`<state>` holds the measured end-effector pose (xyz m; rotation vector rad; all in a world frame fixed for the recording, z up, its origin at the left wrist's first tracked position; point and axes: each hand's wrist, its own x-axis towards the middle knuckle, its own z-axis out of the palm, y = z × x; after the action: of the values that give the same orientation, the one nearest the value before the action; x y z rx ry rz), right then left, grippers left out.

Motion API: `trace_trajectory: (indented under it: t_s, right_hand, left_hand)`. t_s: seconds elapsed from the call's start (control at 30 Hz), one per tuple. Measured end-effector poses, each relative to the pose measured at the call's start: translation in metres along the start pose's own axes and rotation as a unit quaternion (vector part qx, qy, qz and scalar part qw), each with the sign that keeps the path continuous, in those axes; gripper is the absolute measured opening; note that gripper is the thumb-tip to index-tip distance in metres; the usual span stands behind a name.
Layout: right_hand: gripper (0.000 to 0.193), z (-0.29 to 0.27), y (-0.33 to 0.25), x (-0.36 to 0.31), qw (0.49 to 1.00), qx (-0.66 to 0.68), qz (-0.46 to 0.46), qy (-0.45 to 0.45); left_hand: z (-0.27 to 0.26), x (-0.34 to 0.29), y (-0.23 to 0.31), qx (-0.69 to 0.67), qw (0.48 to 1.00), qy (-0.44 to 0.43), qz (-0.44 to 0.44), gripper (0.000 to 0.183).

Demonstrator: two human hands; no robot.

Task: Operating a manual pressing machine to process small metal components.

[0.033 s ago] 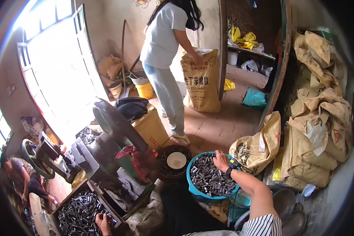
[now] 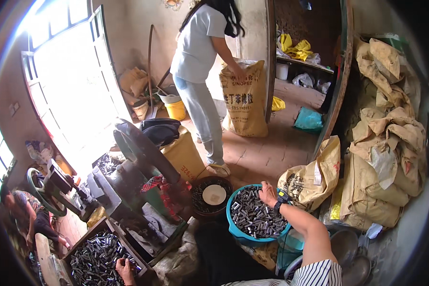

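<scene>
Basically nothing's moved since the earlier frame that I can make out: the right hand (image 2: pixel 268 194) and left hand (image 2: pixel 125 270) are on the same spots, and the whole view is maybe nudged a touch. The stuff being handled is a load of short dark cylindrical pieces (image 2: pixel 255 214), heaped in a round blue basin (image 2: pixel 236 230) near the middle, with more of them filling a wooden box (image 2: pixel 127 244) at the near left.

The right hand is at the basin's far right edge, fingers curled down over the heap; can't say if it's pinching a piece. There's a black wrist device (image 2: pixel 282 200) on that wrist. The left hand is over the box, fingers bunched together, and again I can't make out whether anything's between them.

Just left of the basin is a dark round tub (image 2: pixel 209 212) with a pale disc (image 2: pixel 214 194) in it. Left of that is a bulky metal machine (image 2: pixel 150 152) with a red checked cloth (image 2: pixel 158 185) hanging on it. To the right there's a crumpled tan sack (image 2: pixel 326 167), then a big sack pile (image 2: pixel 381 190).

Farther back, a standing person (image 2: pixel 195 52) leans over an upright tan sack (image 2: pixel 245 114), one hand at its top.
</scene>
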<state>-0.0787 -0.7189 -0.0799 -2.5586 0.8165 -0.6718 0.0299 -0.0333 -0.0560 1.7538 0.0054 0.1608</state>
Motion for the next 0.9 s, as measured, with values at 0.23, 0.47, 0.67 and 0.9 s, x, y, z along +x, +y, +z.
trace_trajectory:
  t_s: [0.23,0.47,0.67,0.9]
  right_hand:
    - [0.037,0.025,0.037,0.09,0.997,-0.026,-0.001,0.067]
    - [0.021,0.048,0.067,0.099,0.985,-0.128,-0.082,-0.08]
    - [0.021,0.082,0.041,0.064,0.961,-0.212,-0.008,-0.175]
    - [0.019,0.098,0.05,0.07,0.971,-0.168,0.016,-0.17]
  left_hand:
    - [-0.01,0.006,-0.014,0.007,1.0,-0.02,0.007,0.015]
    - [0.01,0.005,0.006,-0.002,1.0,-0.019,-0.011,0.012]
    - [0.01,-0.004,0.018,0.03,0.999,-0.005,-0.027,0.011]
    - [-0.003,-0.01,0.022,0.045,0.998,0.029,-0.038,0.012]
